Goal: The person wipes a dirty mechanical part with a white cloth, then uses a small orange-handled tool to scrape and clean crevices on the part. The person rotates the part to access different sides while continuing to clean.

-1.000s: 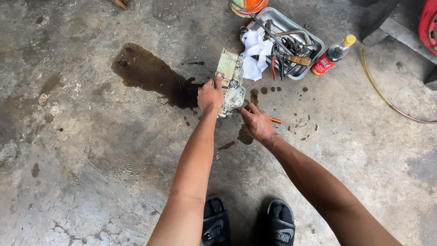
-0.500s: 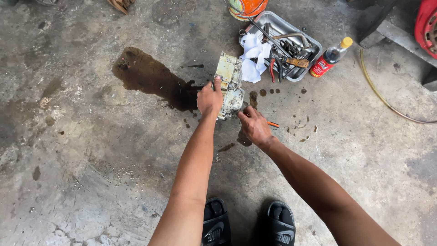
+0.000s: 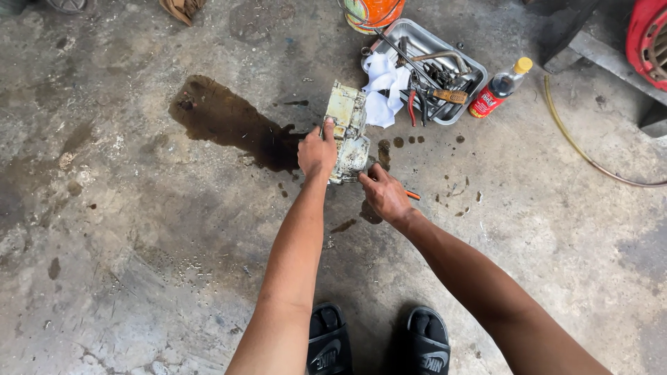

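Beside the grey metal tray (image 3: 464, 64), a dark bottle (image 3: 497, 88) has a red label and yellow cap. The cloth (image 3: 384, 87) is white, the bucket (image 3: 374, 12) orange, the pale cream engine part (image 3: 347, 128) stained.

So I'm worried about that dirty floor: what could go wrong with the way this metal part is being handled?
The left hand steadies the grimy engine casing right beside a dark oil puddle, so the grip may slip. The right hand works an orange-handled tool near the fingers. The feet wear open sandals, exposed if the casing drops.
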